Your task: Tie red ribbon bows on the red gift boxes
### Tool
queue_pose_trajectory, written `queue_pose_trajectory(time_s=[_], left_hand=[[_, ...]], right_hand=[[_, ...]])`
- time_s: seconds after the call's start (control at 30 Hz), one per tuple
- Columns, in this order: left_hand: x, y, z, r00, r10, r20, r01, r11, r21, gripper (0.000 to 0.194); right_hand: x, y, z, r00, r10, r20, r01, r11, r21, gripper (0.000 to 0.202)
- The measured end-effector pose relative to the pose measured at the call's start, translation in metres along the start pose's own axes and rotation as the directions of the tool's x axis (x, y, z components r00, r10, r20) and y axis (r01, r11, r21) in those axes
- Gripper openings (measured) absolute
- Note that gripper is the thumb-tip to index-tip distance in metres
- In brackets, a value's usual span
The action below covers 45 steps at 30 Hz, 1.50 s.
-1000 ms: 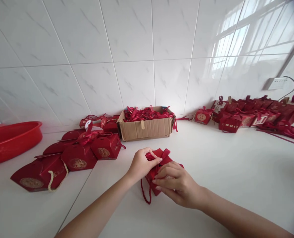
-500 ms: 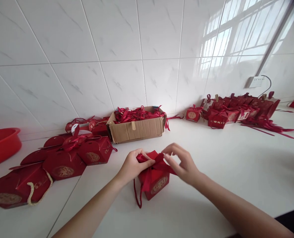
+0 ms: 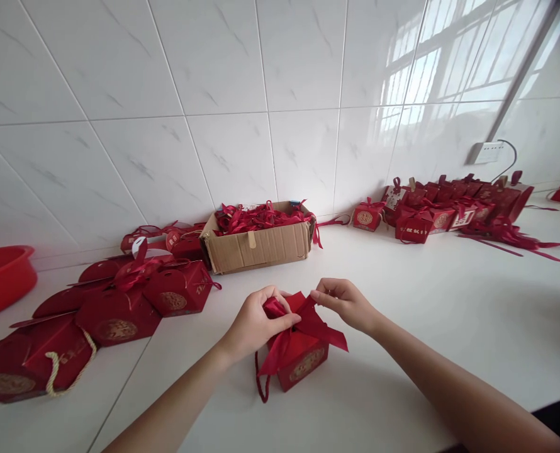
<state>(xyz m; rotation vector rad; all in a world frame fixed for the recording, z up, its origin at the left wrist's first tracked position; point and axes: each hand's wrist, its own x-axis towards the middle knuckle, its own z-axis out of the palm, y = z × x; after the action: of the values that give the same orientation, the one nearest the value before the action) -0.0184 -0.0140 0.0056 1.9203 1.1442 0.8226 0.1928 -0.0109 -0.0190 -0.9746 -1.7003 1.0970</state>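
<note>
A small red gift box (image 3: 303,366) with a gold round emblem stands on the white counter in front of me. Red ribbon (image 3: 320,328) forms a bow across its top, one tail hanging over the front and another pointing right. My left hand (image 3: 263,321) is closed on the left loop of the bow, thumb across the middle. Between thumb and fingertips, my right hand (image 3: 341,302) pinches the ribbon at the right side. A dark red cord handle (image 3: 262,384) dangles from the box's left side.
A cardboard box (image 3: 256,248) full of red ribbons stands by the tiled wall. Several larger red gift boxes (image 3: 119,318) crowd the left, beside a red basin (image 3: 4,277). More small boxes (image 3: 414,225) and loose ribbons (image 3: 501,233) lie at the back right.
My right hand has drawn its fingers together on the ribbon. The bow's right tail now spreads out further, and the box has shifted slightly right and nearer.
</note>
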Motion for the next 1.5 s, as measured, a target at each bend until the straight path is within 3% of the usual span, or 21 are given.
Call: queue_pose_trajectory(time_s=[0.27,0.4,0.5,0.6,0.67,0.73,0.83,0.93,1.0,1.03,1.07,1.13,1.2,1.27,1.33,1.5], left_hand=[[0.0,0.005,0.001,1.0,-0.023,0.009,0.024,0.999,-0.023,0.023],[-0.002,0.0,0.001,1.0,0.016,-0.01,-0.017,0.997,-0.072,0.026],[-0.003,-0.005,0.002,0.998,0.047,-0.03,-0.052,0.983,-0.177,0.03],[-0.002,-0.01,0.005,0.992,0.06,-0.111,-0.092,0.945,-0.313,0.034],[0.0,-0.016,0.008,0.982,-0.011,-0.191,-0.076,0.892,-0.446,0.046],[0.003,-0.026,0.012,0.962,-0.138,-0.234,-0.027,0.808,-0.589,0.056],[0.006,-0.043,0.015,0.928,-0.284,-0.241,0.05,0.737,-0.674,0.061],[0.007,-0.058,0.015,0.902,-0.325,-0.285,0.087,0.782,-0.617,0.06],[0.007,-0.062,0.013,0.894,-0.327,-0.308,0.098,0.811,-0.576,0.056],[0.007,-0.063,0.012,0.891,-0.329,-0.312,0.105,0.819,-0.564,0.054],[0.007,-0.063,0.012,0.89,-0.327,-0.316,0.11,0.829,-0.548,0.052],[0.006,-0.061,0.011,0.893,-0.317,-0.321,0.118,0.852,-0.511,0.049],[0.005,-0.058,0.012,0.898,-0.306,-0.317,0.128,0.869,-0.478,0.048],[0.004,-0.057,0.014,0.903,-0.295,-0.313,0.134,0.884,-0.448,0.047],[0.004,-0.056,0.016,0.91,-0.265,-0.319,0.126,0.909,-0.397,0.044],[0.003,-0.051,0.017,0.92,-0.118,-0.375,0.044,0.979,-0.201,0.036]], right_hand=[[0.001,0.001,-0.002,1.0,-0.014,-0.019,0.013,0.998,-0.058,0.041],[0.003,0.01,-0.008,0.994,-0.105,0.015,0.105,0.994,-0.017,0.047],[0.005,0.022,-0.02,0.955,-0.169,0.245,0.178,0.984,-0.018,0.081],[0.004,0.03,-0.023,0.852,-0.113,0.511,0.179,0.981,-0.081,0.132],[0.001,0.033,-0.014,0.829,-0.08,0.554,0.166,0.98,-0.107,0.146],[-0.002,0.033,-0.002,0.837,-0.101,0.539,0.164,0.984,-0.071,0.147],[-0.001,0.034,0.004,0.864,-0.126,0.487,0.155,0.988,-0.019,0.139],[0.006,0.042,-0.023,0.923,-0.049,0.382,0.08,0.995,-0.065,0.129],[0.011,0.052,-0.054,0.984,0.076,0.158,-0.049,0.984,-0.17,0.122],[0.012,0.057,-0.071,0.987,0.148,-0.057,-0.158,0.95,-0.27,0.12],[0.013,0.063,-0.086,0.931,0.194,-0.309,-0.303,0.883,-0.359,0.116],[0.011,0.075,-0.111,0.785,0.202,-0.585,-0.486,0.787,-0.381,0.115],[0.009,0.086,-0.124,0.646,0.189,-0.74,-0.617,0.701,-0.359,0.11],[0.008,0.095,-0.125,0.575,0.17,-0.801,-0.692,0.623,-0.364,0.097],[0.011,0.102,-0.116,0.604,0.155,-0.782,-0.704,0.564,-0.432,0.082],[0.02,0.108,-0.075,0.841,0.134,-0.523,-0.517,0.482,-0.707,0.066]])
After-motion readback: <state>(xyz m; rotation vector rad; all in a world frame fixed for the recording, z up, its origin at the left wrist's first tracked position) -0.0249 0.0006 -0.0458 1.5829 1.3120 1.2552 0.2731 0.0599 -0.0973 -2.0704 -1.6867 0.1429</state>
